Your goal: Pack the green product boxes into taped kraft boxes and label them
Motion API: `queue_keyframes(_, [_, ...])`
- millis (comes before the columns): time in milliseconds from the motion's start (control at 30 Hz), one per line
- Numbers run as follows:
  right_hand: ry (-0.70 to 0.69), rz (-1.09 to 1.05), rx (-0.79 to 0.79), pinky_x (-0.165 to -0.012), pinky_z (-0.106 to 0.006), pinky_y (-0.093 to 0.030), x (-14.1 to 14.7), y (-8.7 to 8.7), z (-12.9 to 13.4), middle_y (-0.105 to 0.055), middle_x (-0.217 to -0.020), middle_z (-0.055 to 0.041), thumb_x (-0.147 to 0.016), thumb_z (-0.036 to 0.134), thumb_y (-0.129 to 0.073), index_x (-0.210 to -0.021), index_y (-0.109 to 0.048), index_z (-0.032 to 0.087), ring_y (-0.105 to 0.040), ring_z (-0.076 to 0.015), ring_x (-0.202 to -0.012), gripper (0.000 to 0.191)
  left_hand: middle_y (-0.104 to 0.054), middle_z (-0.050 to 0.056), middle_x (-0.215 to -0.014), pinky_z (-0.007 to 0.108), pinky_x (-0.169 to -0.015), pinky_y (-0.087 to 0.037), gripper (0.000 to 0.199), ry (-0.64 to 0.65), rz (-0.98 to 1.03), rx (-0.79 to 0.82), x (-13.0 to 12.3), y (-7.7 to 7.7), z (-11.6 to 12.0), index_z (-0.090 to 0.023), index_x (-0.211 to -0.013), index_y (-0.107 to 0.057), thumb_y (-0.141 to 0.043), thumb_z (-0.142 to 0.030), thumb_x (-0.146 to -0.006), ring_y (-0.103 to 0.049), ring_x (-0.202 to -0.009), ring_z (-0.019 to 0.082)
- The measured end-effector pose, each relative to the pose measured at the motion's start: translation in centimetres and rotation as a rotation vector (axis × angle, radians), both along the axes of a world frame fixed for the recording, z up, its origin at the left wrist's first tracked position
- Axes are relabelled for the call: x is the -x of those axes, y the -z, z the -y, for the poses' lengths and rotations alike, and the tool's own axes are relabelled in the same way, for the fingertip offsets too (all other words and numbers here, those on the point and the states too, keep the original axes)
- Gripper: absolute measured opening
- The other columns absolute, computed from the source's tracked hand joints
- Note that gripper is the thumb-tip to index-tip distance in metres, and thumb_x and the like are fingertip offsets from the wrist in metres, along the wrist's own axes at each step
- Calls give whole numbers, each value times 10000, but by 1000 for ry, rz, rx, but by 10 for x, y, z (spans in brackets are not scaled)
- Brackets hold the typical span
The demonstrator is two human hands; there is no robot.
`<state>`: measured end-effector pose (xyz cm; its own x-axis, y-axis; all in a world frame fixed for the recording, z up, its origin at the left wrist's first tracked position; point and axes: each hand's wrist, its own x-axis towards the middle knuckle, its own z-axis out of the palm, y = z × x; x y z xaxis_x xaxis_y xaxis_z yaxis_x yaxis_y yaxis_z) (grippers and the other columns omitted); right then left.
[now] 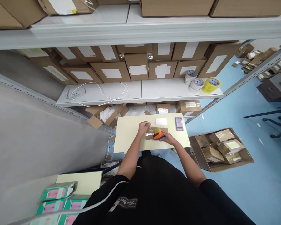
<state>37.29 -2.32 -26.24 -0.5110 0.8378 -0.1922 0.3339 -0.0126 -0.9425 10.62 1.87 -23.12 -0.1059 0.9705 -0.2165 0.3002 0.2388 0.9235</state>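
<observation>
A small cardboard box (164, 129) lies on the pale yellow table, with shiny clear tape (150, 133) across its left part. My right hand (168, 137) grips an orange and dark blue tape dispenser (158, 135) with a yellow roll in it, held over the box. At the box's upper left corner is my left hand (144, 127), its thumb and fingers pinched together. Whatever is between those fingertips is too small to make out. Behind the box lies a white paper label (161, 121).
A phone (179, 123) lies at the right of the table (126, 134). Above stands a shelf (154, 90) with labelled boxes, a white cable (103, 93) and rolls of tape (211, 85). A large carton (243, 164) of packed boxes is on the floor right; a wall (37, 125) is left.
</observation>
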Motion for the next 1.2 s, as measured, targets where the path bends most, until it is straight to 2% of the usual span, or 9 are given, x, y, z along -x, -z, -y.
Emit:
queue_keyframes(133, [-18, 28, 16, -849, -413, -567, -5, -15, -9, -776, -1035, -36, -758, 512, -838, -1151, -757, 225, -688, -272, -948, 494, -820, 87, -1015, 374, -945, -573, 180, -120, -11, 0, 7, -1, 16, -181, -927, -827, -688, -268, -853, -741, -953, 236])
queue_keyframes(267, [-63, 88, 3, -793, -378, -558, -11, -24, -17, -776, -1025, -53, -780, 490, -833, -1191, -747, 209, -696, -263, -897, 506, -821, 80, -972, 368, -935, -574, 209, -191, -38, 14, 14, 7, 31, -182, -923, -824, -670, -303, -850, -740, -933, 231])
queue_keyframes(367, [-60, 167, -39, -767, -366, -548, -20, -23, -18, -779, -1004, -56, -787, 486, -827, -1214, -739, 212, -705, -264, -866, 514, -817, 80, -955, 369, -919, -578, 222, -291, -29, 11, 29, 15, 35, -177, -918, -818, -653, -300, -833, -734, -910, 226])
queue_keyframes(567, [-66, 325, -171, -716, -339, -516, -22, -18, -22, -783, -947, -75, -746, 491, -867, -1181, -749, 225, -712, -278, -827, 524, -772, 60, -772, 357, -847, -582, 197, -369, 21, 112, 54, 41, 42, -169, -850, -809, -687, -303, -772, -704, -790, 204])
queue_keyframes(700, [-86, 368, -231, -699, -318, -489, -8, -19, -28, -771, -889, -64, -854, 599, -751, -1049, -773, 233, -691, -249, -775, 416, -762, 60, -754, 340, -811, -583, 228, -402, 28, 166, 51, 61, 48, -145, -865, -795, -641, -283, -769, -688, -757, 183])
queue_keyframes(800, [-65, 366, -236, -703, -313, -481, -1, -20, -32, -771, -891, -53, -903, 668, -666, -986, -781, 251, -682, -237, -774, 440, -766, 63, -770, 321, -787, -578, 223, -412, 45, 209, 47, 74, 48, -139, -843, -784, -611, -254, -763, -679, -739, 168])
queue_keyframes(1033, [-61, 352, -181, -720, -320, -492, 1, -23, -38, -790, -908, -44, -891, 651, -695, -1032, -806, 266, -699, -244, -809, 425, -783, 75, -811, 298, -724, -565, 156, -421, 101, 340, 33, 95, 45, -152, -798, -780, -663, -240, -744, -691, -742, 170])
queue_keyframes(1200, [-94, 477, -89, -767, -297, -501, 6, -34, -41, -798, -989, -50, -915, 660, -677, -1113, -790, 253, -718, -239, -884, 466, -790, 105, -908, 311, -765, -585, 261, -395, 140, 424, 18, 108, 47, -144, -948, -782, -770, -341, -777, -735, -823, 192])
